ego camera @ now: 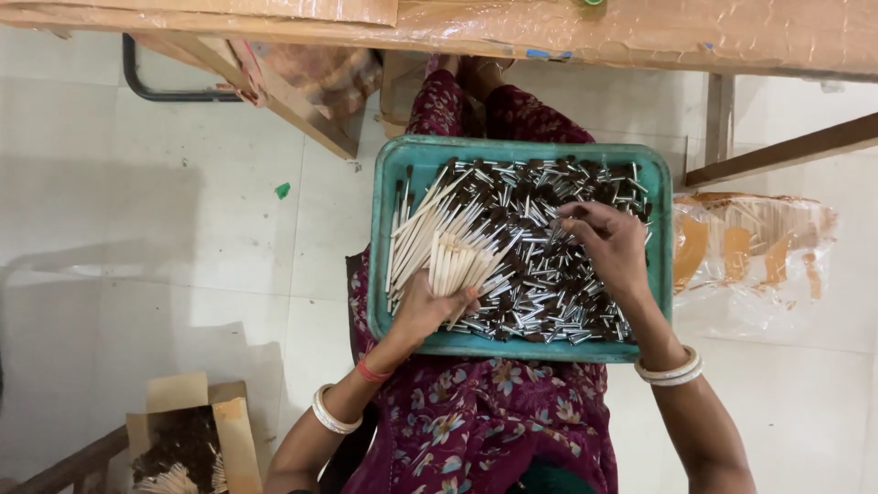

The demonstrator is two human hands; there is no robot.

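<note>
Nearest the viewer, two forearms, each with white bangles, reach over a lap in floral maroon cloth (pixel 485 430). One teal tray (pixel 389 192) rests on that lap. It holds a heap of small brushes (pixel 549 284) with metal ferrules, too many to count. The left hand (pixel 422 306) has its fingers curled around one fanned bundle of pale sticks (pixel 448 242) over the tray's left half. The right hand (pixel 611 240) has its fingertips pinched into the heap near the centre. One clear plastic bag (pixel 754 252) lies just right of the tray. One open cardboard box (pixel 187 434) stands lower left. Open pale floor (pixel 165 229) lies left of the tray.
</note>
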